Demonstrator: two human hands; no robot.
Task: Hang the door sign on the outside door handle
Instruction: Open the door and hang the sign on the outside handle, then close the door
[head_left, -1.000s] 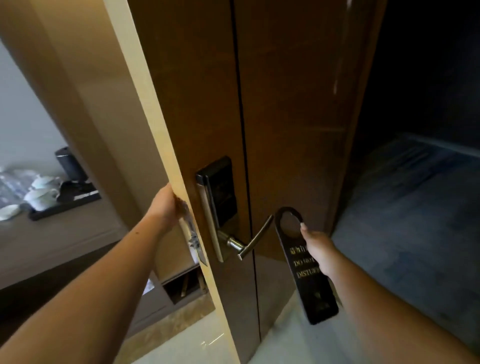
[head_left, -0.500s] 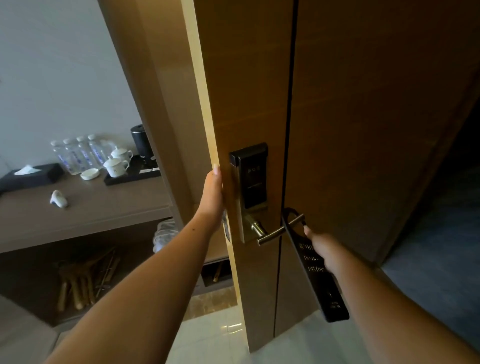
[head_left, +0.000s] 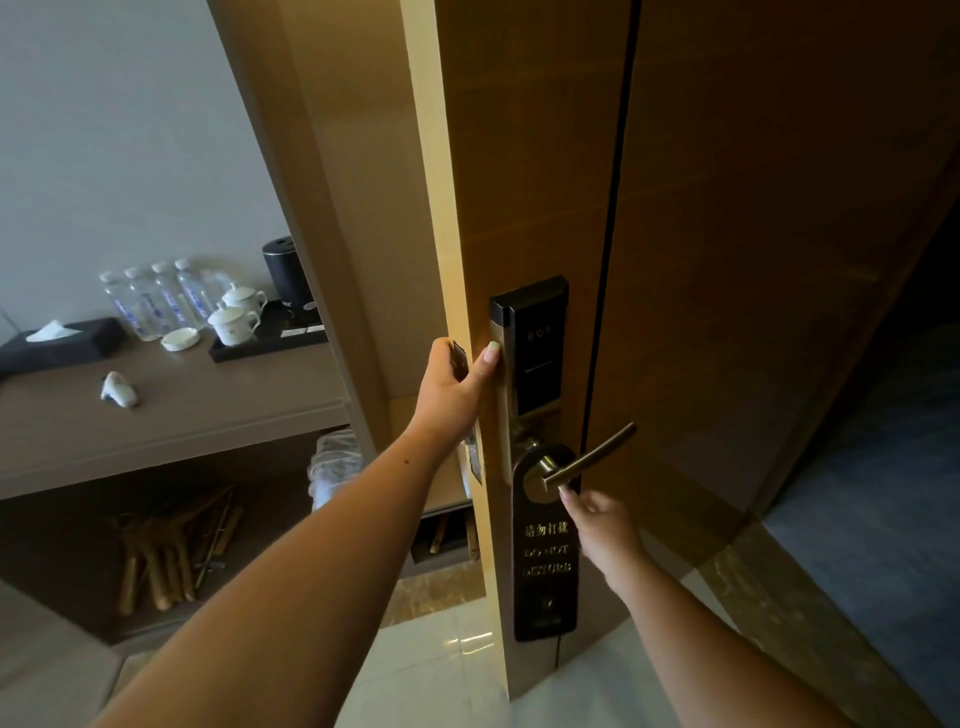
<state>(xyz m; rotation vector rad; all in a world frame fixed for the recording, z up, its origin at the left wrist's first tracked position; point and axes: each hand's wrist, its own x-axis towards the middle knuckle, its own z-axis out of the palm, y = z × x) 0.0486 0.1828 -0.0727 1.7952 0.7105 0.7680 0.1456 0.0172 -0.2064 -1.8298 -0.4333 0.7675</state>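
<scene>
Now door sign (head_left: 545, 561) hangs on handle (head_left: 589, 460); shelf (head_left: 171, 410) behind open door (head_left: 727, 260).

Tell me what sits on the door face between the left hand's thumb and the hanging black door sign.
In the head view, the lower brass lock plate fills that stretch, beside the black card reader.

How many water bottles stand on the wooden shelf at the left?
4, in one row by the wall: first bottle, second bottle, third bottle, fourth bottle, beside the white cups. None seems hidden.
</scene>
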